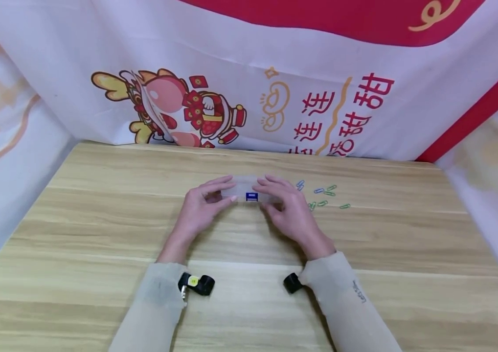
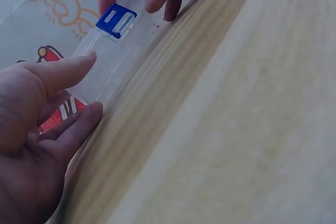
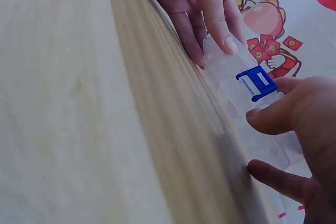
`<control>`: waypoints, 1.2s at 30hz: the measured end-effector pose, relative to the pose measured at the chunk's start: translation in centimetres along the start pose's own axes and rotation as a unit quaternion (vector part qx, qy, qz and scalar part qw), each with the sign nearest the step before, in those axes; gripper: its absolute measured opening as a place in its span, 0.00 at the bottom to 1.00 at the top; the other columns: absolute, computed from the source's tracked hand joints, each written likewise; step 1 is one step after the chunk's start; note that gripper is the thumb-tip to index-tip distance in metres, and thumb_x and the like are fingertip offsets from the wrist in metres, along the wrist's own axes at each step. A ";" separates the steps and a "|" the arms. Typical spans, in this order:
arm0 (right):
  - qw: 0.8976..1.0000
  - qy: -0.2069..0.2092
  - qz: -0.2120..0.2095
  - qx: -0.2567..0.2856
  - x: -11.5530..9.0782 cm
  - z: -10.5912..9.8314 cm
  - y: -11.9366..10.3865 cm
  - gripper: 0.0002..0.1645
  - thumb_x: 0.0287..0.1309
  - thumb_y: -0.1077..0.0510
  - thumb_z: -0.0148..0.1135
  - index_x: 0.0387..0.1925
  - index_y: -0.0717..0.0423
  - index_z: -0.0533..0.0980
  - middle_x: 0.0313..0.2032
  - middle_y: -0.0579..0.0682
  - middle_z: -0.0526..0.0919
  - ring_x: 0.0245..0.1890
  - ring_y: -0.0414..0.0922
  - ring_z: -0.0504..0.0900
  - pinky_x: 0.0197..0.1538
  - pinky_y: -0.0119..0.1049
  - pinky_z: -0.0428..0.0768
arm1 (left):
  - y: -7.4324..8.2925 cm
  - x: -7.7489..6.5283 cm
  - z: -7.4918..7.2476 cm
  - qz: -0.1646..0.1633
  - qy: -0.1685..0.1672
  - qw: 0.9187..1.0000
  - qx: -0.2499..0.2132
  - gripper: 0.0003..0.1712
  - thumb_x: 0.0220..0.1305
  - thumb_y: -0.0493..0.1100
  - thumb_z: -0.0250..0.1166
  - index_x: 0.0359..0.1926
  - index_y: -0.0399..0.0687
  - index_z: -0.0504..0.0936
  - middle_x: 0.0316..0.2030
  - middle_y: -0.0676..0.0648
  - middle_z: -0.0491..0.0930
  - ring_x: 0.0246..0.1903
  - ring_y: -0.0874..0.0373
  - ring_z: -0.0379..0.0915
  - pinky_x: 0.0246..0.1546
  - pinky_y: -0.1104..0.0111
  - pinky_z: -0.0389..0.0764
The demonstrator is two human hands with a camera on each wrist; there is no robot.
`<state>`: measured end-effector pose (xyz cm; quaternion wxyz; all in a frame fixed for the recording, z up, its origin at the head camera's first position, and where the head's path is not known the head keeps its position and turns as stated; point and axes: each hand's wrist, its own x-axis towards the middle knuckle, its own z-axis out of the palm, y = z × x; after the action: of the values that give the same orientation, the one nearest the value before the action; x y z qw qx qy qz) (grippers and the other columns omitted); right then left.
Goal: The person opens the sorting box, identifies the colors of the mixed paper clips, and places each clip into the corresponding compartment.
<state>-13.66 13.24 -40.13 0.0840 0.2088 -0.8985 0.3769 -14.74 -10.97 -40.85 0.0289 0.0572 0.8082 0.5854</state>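
Note:
A clear plastic storage box (image 1: 241,188) with a blue latch (image 1: 252,196) on its near side sits on the table between both hands. My left hand (image 1: 201,203) grips its left end, thumb on the near side, as the left wrist view also shows with the box (image 2: 102,51). At the other end, my right hand (image 1: 290,208) holds the box with the thumb beside the latch (image 3: 256,83) and some fingers over the far side. The palms hide parts of both ends. The lid side looks closed at the latch.
Several blue and green paper clips (image 1: 323,203) lie scattered on the wooden table (image 1: 240,313) just right of my right hand. Behind the table's far edge hangs a printed white and red cloth (image 1: 231,49), with more cloth along both sides.

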 end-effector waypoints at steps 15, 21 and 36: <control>0.998 0.048 0.004 0.049 -0.1 0.6 0.4 0.22 0.61 0.70 0.74 0.53 0.46 0.89 0.63 0.48 0.88 0.76 0.49 0.76 0.82 0.53 0.69 | -0.2 0.2 0.1 -0.017 0.006 1.000 -0.006 0.21 0.66 0.43 0.77 0.59 0.59 0.90 0.71 0.60 0.80 0.68 0.56 0.77 0.71 0.60 0.80; 0.996 0.053 0.018 0.068 0.1 0.6 0.5 0.20 0.59 0.72 0.75 0.49 0.50 0.90 0.61 0.50 0.89 0.75 0.49 0.77 0.82 0.52 0.68 | -0.3 0.2 0.2 0.005 0.009 1.000 -0.008 0.20 0.65 0.40 0.78 0.57 0.54 0.91 0.69 0.57 0.82 0.63 0.54 0.81 0.67 0.59 0.83; 0.994 0.033 0.045 0.099 0.3 0.0 0.2 0.18 0.59 0.72 0.75 0.46 0.49 0.92 0.59 0.47 0.90 0.75 0.48 0.77 0.83 0.53 0.67 | -0.5 0.2 0.3 0.029 0.008 1.000 -0.004 0.19 0.63 0.37 0.78 0.56 0.50 0.91 0.68 0.53 0.83 0.69 0.52 0.78 0.68 0.61 0.83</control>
<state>-14.00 13.26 -40.19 0.0757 0.1626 -0.8621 0.4740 -14.94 -10.85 -41.39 0.0055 0.0757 0.8038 0.5900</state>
